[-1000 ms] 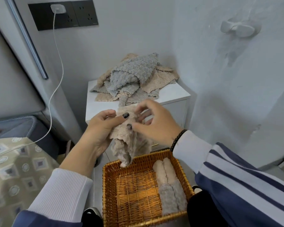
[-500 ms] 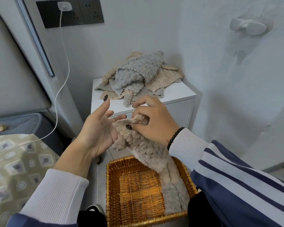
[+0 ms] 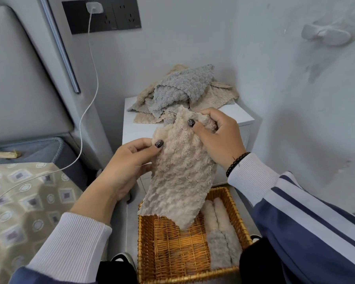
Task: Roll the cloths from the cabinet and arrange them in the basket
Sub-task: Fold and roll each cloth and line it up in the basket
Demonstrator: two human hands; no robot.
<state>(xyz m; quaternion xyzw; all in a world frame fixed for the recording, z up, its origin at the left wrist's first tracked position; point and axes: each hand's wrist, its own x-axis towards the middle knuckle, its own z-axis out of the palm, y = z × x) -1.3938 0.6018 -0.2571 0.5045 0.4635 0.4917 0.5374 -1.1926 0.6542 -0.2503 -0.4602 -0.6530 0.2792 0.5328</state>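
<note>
Beige fleece cloth hangs above the wicker basket, the left hand pinching its left edge and the right hand gripping its top. Both grips should pull the top edge taut and level, I judge, then roll tightly downward to match the rolls lying along the basket's right side.

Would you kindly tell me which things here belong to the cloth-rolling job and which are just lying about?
Job in hand:
beige cloth, held up by left hand and right hand
cloth pile on cabinet
wicker basket
rolled cloths inside it

Lying about:
charger cable
wall sockets
wall hook
patterned bedding
</note>
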